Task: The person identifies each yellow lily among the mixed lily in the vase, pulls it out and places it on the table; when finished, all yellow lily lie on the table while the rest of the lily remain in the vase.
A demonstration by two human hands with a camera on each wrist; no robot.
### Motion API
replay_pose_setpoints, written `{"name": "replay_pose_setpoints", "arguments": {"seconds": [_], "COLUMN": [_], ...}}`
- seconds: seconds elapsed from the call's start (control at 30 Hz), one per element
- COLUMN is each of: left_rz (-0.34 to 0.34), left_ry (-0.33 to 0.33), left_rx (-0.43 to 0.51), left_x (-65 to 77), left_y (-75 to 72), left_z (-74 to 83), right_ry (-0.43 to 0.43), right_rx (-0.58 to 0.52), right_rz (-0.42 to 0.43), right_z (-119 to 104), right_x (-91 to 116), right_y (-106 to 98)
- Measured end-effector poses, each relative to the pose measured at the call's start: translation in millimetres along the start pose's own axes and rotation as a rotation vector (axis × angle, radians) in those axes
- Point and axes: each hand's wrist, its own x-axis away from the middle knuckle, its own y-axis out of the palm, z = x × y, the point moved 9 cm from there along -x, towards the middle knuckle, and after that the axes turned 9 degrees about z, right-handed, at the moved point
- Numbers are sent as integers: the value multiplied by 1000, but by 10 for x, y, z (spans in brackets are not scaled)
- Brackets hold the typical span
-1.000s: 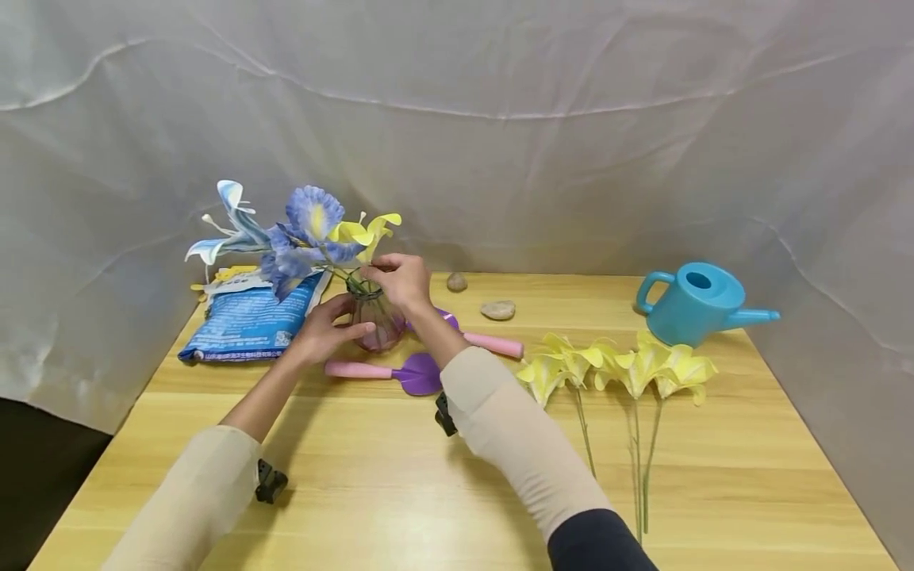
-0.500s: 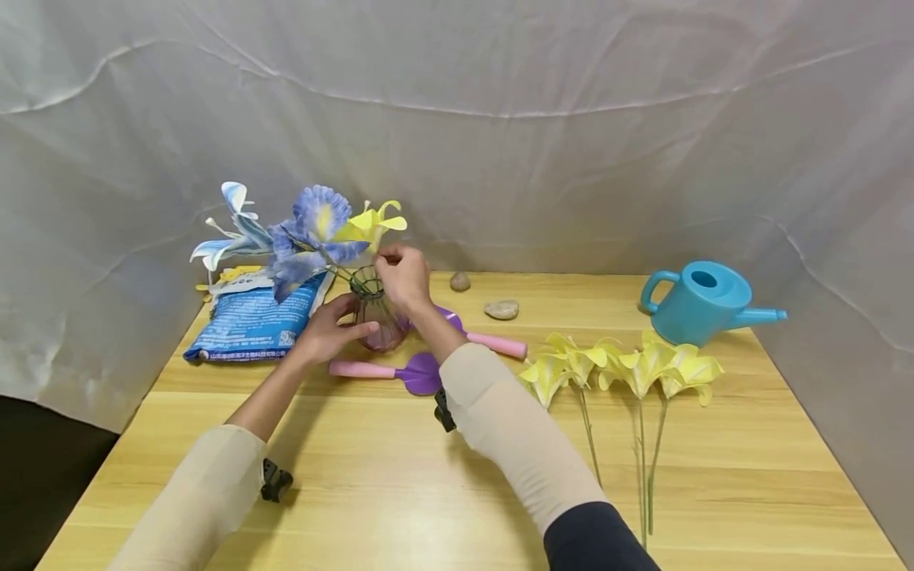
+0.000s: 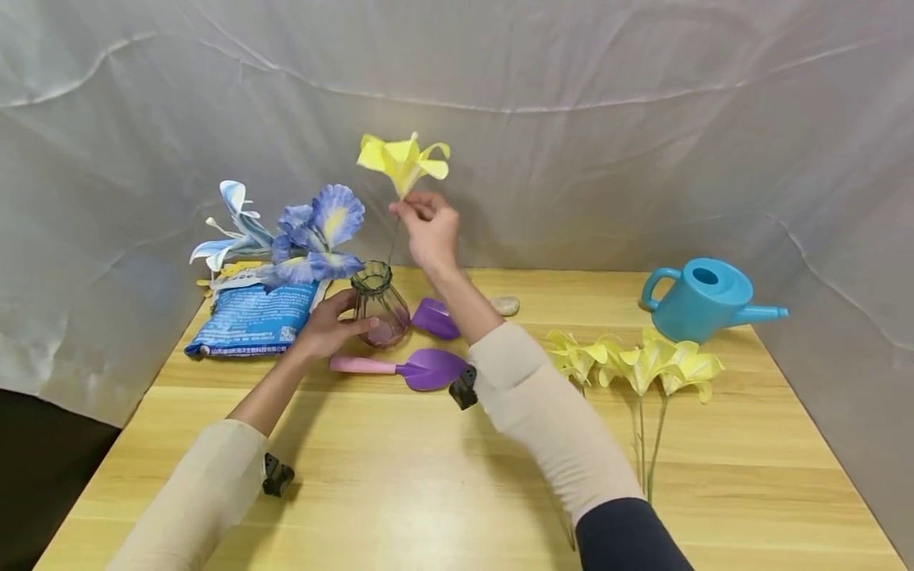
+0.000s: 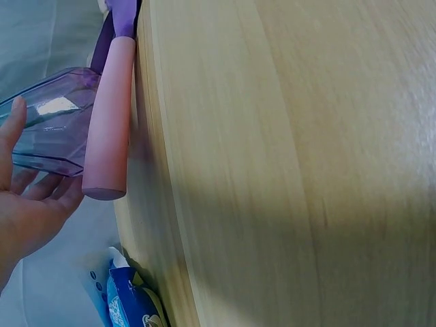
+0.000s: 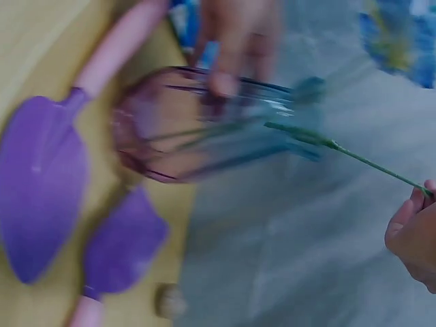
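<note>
My left hand [image 3: 332, 327] holds the side of a ribbed glass vase [image 3: 382, 317], pinkish below and greenish at the neck, upright on the table. My right hand [image 3: 432, 230] is raised above and right of the vase, pinching the stem of a yellow artificial lily [image 3: 401, 161] just under its bloom. In the right wrist view the lily's green stem [image 5: 371, 163] runs toward the vase mouth, and its lower end overlaps the neck. A purple-blue iris [image 3: 336, 218] and a pale blue lily [image 3: 243, 230] lean left out of the vase.
Purple trowels with pink handles, one a pointed trowel [image 3: 432, 369] and one a scoop [image 3: 434, 319], lie by the vase. A blue bag [image 3: 250, 317] lies at left. Several yellow lilies [image 3: 643, 369], a blue watering can [image 3: 700, 301] and a stone [image 3: 505, 305] are at right.
My right hand has risen from the vase mouth, lifting the yellow lily up and slightly right, away from the iris. The iris has shifted a little. My left hand stays on the vase.
</note>
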Motion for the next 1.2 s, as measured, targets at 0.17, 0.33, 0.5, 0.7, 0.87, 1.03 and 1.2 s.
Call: {"name": "replay_pose_setpoints", "arguments": {"seconds": [0.17, 0.33, 0.5, 0.7, 0.87, 1.03, 1.2], "left_rz": [13, 29, 33, 31, 14, 9, -15], "left_ry": [-6, 16, 35, 6, 1, 6, -9], "left_rx": [-30, -71, -79, -105, -109, -118, -108], "left_x": [-41, -86, -103, -92, -71, -91, -89], "left_y": [9, 25, 19, -5, 5, -6, 26], "left_z": [-66, -144, -139, -162, -179, -177, -170], "right_ry": [-13, -54, -13, 177, 344, 394, 450], "right_rx": [-109, -122, 115, 396, 425, 432, 460], "right_rz": [10, -29, -151, -330, -415, -454, -425], "right_z": [-523, -940, -988, -413, 160, 614, 929], "right_x": [-53, 78, 466, 1120, 1591, 1852, 1959], "right_y": [-317, -763, -1196, -1583, -1793, -1891, -1960]}}
